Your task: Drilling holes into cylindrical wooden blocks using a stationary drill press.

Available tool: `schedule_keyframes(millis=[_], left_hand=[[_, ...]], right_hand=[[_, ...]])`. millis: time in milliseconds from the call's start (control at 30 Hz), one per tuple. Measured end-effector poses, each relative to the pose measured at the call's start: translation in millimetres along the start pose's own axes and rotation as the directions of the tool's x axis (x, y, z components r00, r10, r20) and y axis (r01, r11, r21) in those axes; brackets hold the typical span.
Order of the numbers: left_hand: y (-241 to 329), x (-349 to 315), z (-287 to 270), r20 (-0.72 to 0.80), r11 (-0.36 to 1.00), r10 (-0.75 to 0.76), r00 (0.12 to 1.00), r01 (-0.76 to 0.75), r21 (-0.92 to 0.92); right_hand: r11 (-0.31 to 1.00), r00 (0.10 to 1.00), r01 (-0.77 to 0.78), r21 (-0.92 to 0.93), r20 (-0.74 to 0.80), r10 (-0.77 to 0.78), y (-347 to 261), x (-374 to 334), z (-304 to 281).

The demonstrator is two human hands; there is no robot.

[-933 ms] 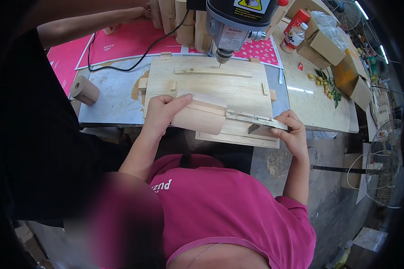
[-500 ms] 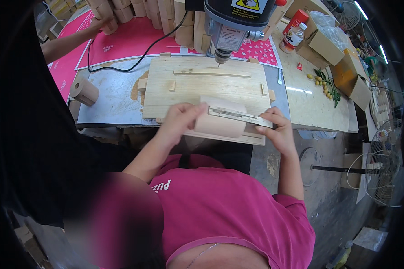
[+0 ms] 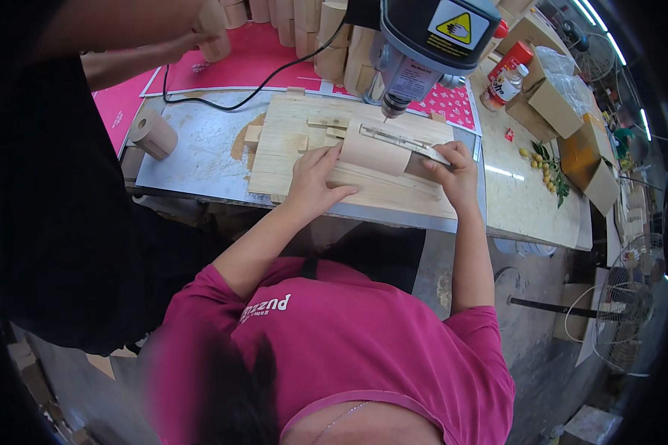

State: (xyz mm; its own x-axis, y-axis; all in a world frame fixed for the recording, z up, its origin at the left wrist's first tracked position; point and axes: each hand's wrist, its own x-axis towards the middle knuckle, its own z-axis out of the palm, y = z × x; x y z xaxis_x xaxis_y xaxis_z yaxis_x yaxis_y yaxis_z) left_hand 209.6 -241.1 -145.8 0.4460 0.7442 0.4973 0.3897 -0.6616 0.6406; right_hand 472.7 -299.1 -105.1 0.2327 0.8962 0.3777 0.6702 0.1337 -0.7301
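Observation:
A pale wooden cylinder [image 3: 375, 157] lies on its side on the wooden board [image 3: 282, 122], below the drill press. Along its top runs a narrow slotted strip [image 3: 390, 139], whose right end is pinched between the thumb and fingers of my right hand [image 3: 456, 172]. My left hand [image 3: 315, 184] rests at the cylinder's left end, fingertips touching it, thumb spread away over the board. Just behind the strip hangs the thin bit in the drill chuck [image 3: 397, 105]; whether bit and strip touch, I cannot tell.
Another wooden cylinder [image 3: 154, 135] stands on the left of the bench. A black cable [image 3: 256, 83] curves across the back. Further wooden cylinders [image 3: 330, 48] are stacked behind. At left, a co-worker's hand [image 3: 200, 46] holds one. A bottle [image 3: 506, 85], cartons and fruit sprigs are at right.
The cylinder and strip have moved away from me, from the board's near edge to under the drill. My left hand has loosened and spread its thumb. The view has shifted slightly.

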Motion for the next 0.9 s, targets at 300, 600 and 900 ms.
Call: schedule_keyframes(millis=[300,600,900], left_hand=[[-33,15,6,-0.02,0.972,-0.069,0.997,0.071,0.224],[-50,29,-6,0.142,0.987,-0.082,0.986,0.061,0.149],[-49,28,-7,0.13,0.987,-0.064,0.989,0.044,0.157]], right_hand=[[0.988,0.996,0.056,-0.142,-0.063,-0.065,-6,27,28],[0.961,0.999,-0.031,0.276,0.029,0.023,-11,33,16],[0.929,0.928,0.206,0.308,-0.361,-0.086,-126,141,-62]])
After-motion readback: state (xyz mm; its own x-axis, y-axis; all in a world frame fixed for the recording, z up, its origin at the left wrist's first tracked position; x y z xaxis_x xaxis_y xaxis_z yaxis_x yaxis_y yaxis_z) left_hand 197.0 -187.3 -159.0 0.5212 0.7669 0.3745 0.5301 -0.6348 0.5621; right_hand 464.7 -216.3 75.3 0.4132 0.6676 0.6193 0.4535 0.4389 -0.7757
